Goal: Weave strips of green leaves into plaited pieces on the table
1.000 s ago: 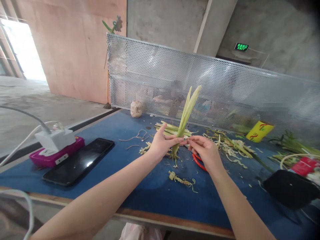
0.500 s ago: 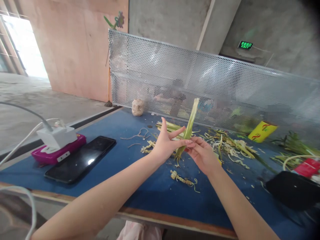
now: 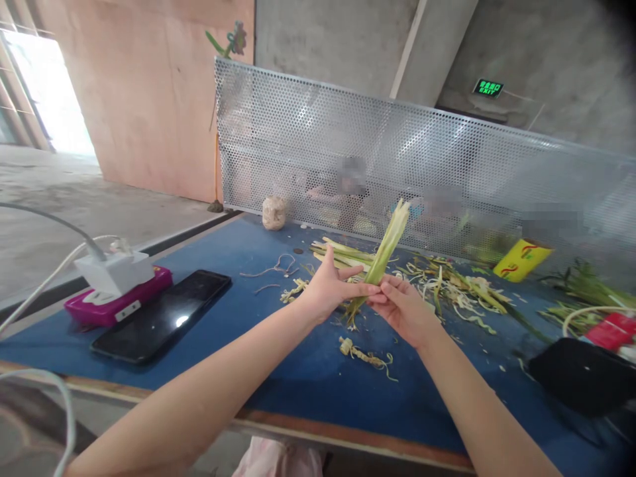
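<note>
A folded strip of pale green plant leaf (image 3: 389, 240) stands up at a slant between my hands, its ragged top leaning right. My left hand (image 3: 330, 285) has the thumb raised and its fingers reaching across the strip, which it grips near the lower part. From the right, my right hand (image 3: 403, 310) pinches the same spot with thumb and fingers. Below them on the blue table lies a small knotted, braided piece of dry fibre (image 3: 365, 354) with loose ends. Behind my left hand is a pile of cut leaf strips (image 3: 342, 250).
Fibre scraps (image 3: 462, 288) litter the right side, with a yellow packet (image 3: 523, 260) behind. At left are a black phone (image 3: 163, 317) and a purple power strip (image 3: 119, 301). A black object (image 3: 581, 377) sits at right. A perforated metal screen (image 3: 318, 132) borders the back.
The leaf strip has tilted further right and shows a wider face, its top more spread. Both hands keep hold in nearly the same place, and the table things have not moved.
</note>
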The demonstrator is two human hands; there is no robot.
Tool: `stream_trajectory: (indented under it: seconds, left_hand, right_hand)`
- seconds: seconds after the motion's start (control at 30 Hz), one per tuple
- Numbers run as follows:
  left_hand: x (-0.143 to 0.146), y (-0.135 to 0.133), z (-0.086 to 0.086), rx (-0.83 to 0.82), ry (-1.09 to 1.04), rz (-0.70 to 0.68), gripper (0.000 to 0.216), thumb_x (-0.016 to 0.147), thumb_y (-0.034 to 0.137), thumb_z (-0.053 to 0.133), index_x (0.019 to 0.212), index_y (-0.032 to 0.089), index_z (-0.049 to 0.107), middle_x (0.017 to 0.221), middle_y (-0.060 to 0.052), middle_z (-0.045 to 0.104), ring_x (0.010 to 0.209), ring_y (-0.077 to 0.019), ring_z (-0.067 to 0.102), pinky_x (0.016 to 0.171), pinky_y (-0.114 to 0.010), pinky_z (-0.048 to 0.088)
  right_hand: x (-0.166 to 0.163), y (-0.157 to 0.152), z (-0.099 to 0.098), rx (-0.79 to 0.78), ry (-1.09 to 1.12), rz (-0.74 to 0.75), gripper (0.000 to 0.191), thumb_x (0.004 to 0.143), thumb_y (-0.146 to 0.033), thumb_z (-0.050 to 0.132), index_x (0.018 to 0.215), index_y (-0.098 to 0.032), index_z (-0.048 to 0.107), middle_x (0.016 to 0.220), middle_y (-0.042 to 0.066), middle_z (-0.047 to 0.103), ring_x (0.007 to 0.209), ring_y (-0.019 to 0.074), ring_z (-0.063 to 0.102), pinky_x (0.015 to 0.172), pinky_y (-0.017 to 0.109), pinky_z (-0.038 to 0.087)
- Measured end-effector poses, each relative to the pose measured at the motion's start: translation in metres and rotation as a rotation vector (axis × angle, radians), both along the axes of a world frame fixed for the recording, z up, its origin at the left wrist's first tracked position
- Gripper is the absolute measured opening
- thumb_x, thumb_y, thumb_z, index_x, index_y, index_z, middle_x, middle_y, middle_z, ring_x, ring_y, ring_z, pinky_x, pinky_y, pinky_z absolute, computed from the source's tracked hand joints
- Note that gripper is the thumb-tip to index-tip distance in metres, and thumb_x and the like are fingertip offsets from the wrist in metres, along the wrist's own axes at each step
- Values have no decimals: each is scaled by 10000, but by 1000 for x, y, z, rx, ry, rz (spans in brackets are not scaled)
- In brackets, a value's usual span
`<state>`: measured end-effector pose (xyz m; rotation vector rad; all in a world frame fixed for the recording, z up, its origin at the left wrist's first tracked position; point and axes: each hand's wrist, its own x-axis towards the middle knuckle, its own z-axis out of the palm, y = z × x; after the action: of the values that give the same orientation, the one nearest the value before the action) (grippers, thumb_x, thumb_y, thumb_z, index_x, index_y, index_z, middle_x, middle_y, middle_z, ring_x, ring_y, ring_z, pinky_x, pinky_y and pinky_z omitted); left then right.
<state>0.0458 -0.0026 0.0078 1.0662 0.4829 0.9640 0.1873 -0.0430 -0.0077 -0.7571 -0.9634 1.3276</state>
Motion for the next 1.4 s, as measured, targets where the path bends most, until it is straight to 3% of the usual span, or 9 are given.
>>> stream_trajectory:
  seconds: [0.17,0.3,0.57,0.67,0.8,1.03,1.13,1.4]
  left_hand:
    - [-1,-1,0,103,85,29,1315,449,86,799,1352,258,-140,1222,-220,497,907,-227,615,853,-451,450]
    - [0,-3,0,189,144,58,1305,433,98,804,1366,225,-98,1219,-219,501,952,-226,595,893,-437,421]
    - [4,2,-2,104,82,32,1221,447,136,808,1382,143,22,1182,-216,532,979,-243,583,903,-425,422]
    - [1,0,1,33,76,-18,1220,465,123,802,1379,153,-6,1170,-207,545,839,-215,635,859,-430,455]
    - [-2,-3,5,11,113,-12,1182,461,92,800,1375,138,53,1027,-173,630,667,-174,655,790,-389,492]
    - [-3,6,-1,53,187,61,1191,478,118,798,1360,43,0,667,-79,684,632,-178,651,718,-329,496]
    - [-3,9,-4,104,205,104,1202,478,130,798,1364,47,-11,654,-70,682,625,-173,645,727,-332,487]
    - [-4,12,-6,124,192,152,1166,465,130,800,1366,49,65,648,-52,676,628,-158,635,772,-332,467]
  right_hand:
    - [-2,1,0,-69,43,28,168,543,-237,775,572,-166,627,484,-56,555,442,16,457,528,154,449]
    - [-3,2,-1,-51,24,-65,176,515,-198,783,530,-165,611,476,-47,568,441,22,471,461,133,416]
    - [-9,0,2,71,-85,-325,201,490,-237,784,546,-187,597,529,-18,627,478,98,562,476,219,469]
    - [-7,1,3,108,-65,-379,201,500,-236,777,559,-193,591,552,-19,637,506,109,574,498,234,473]
    - [-3,6,-1,138,-42,-441,197,511,-237,771,578,-195,591,564,-24,636,554,116,581,548,247,471]
    - [-4,11,-11,141,-106,-540,200,531,-252,765,617,-183,598,554,-29,625,551,106,557,604,256,455]
    - [-6,11,-12,104,-122,-523,195,540,-269,758,628,-177,610,572,-16,632,555,113,562,604,264,463]
    - [-8,8,-11,16,-49,-300,183,563,-266,747,691,-183,644,689,9,679,635,131,615,684,273,493]
